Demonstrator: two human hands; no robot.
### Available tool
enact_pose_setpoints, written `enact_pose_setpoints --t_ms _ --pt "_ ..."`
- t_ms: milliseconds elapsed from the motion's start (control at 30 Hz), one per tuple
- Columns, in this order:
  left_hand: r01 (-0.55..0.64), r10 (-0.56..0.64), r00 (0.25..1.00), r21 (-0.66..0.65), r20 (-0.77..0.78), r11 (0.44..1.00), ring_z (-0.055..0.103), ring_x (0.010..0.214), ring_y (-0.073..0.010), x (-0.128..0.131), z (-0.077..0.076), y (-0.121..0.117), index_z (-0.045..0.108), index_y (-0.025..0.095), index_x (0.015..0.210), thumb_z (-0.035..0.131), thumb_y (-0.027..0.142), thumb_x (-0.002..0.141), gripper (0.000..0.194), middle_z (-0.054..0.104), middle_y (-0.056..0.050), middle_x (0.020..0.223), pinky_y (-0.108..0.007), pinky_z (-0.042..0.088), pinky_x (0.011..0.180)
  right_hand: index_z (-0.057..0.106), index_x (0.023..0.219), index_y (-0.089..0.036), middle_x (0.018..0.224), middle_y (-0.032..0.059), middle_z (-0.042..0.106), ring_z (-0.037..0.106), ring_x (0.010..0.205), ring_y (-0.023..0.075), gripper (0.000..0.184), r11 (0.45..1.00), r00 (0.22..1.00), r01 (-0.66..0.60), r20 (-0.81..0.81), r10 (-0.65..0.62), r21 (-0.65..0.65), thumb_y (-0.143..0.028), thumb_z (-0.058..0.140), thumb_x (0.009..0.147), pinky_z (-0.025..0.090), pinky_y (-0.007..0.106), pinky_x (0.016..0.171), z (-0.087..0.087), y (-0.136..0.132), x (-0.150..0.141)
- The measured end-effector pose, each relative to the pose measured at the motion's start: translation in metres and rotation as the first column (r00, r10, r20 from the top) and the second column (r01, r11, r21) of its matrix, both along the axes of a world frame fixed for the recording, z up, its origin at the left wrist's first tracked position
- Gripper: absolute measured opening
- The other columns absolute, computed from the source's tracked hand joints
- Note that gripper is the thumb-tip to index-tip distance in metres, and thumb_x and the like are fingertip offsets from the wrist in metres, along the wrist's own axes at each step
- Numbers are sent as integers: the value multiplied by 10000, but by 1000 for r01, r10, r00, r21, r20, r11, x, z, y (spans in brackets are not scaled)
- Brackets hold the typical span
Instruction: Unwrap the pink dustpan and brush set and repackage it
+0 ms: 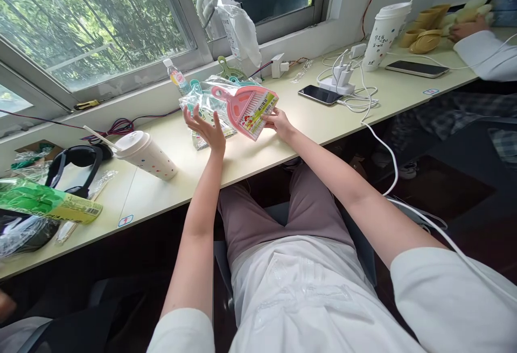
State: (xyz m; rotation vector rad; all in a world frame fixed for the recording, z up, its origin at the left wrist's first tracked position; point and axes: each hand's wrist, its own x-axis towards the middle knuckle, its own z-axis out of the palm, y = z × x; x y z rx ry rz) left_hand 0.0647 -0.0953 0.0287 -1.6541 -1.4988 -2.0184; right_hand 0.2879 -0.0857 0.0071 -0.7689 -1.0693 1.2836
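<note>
A pink mini dustpan and brush set [238,106] with a yellow-green label is tilted above the table. My right hand [280,123] grips its lower right corner between thumb and fingers. To its left, my left hand [208,131] is raised with fingers spread, holding nothing. Behind the two hands lie teal and green dustpan sets [196,92] in clear plastic wrapping, partly hidden by the pink one. A green dustpan handle [229,68] sticks up at the back.
On my left stand a dotted paper cup [146,155], headphones [78,166] and a green package [48,202]. A phone [320,94], charger strip [341,83] and white cable [383,146] lie right. Another dotted cup [384,35] and a person's hand [468,27] are farther right.
</note>
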Motion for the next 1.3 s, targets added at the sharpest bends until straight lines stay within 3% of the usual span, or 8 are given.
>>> enact_pose_setpoints --t_ms 67,133,233,300,533,767,1167,1300 --pt "31 -23 981 -37 192 999 278 1507 -230 2 0 6 383 260 1418 511 610 921 621 245 -128 1594 -429 283 1225 525 973 -215 934 12 730 724 927 215 350 1000 1000 0 -12 0 -4 -187 776 731 609 484 933 0 1 0" --pt "254 -192 896 -108 401 961 464 1395 -209 3 0 11 291 237 1479 438 610 958 657 328 -164 1560 -385 386 1162 525 980 -215 924 11 730 725 923 217 349 1000 1000 -14 -2 14 -2 -185 772 735 609 494 929 0 0 -1" --pt "679 -487 613 -99 622 728 583 1283 -174 2 0 16 201 243 1538 285 561 1016 617 464 -147 1503 -337 454 1096 539 984 -210 915 23 733 727 927 231 345 999 999 -33 32 33 -4 -176 774 734 617 510 909 2 -4 -2" --pt "780 -547 512 -92 662 619 601 1262 -157 2 -1 17 250 277 1530 320 539 1015 582 547 -95 1450 -317 480 1066 550 981 -209 918 28 738 729 928 234 345 999 998 -45 48 46 -15 -175 783 728 622 503 904 3 -6 -2" --pt "824 -503 521 -253 689 507 672 1146 -154 3 2 11 507 290 1386 608 428 908 508 727 -13 1175 -279 532 971 541 991 -209 957 40 745 728 979 237 383 998 998 -51 22 51 -27 -246 819 731 635 462 893 -1 2 0" --pt "857 -504 478 -256 719 446 685 1126 -173 4 6 6 435 270 1456 594 395 923 570 706 -35 1240 -302 543 963 547 967 -197 957 41 736 732 940 220 327 999 1000 -10 20 10 -36 -175 789 749 642 447 882 1 0 0" --pt "859 -579 436 -510 688 42 734 996 -265 8 -1 -4 666 130 1224 684 377 875 428 742 -143 1106 -423 576 957 531 1006 -226 984 31 731 716 1006 242 398 1000 999 -10 35 10 -2 -245 817 731 645 484 856 -3 7 0" --pt "898 -576 415 -419 704 135 688 1128 -259 7 1 -2 668 178 1239 613 428 922 407 713 -121 1214 -405 563 985 537 995 -221 976 36 728 715 1003 247 385 1000 998 -27 48 28 -5 -216 811 724 641 496 859 0 2 -1"
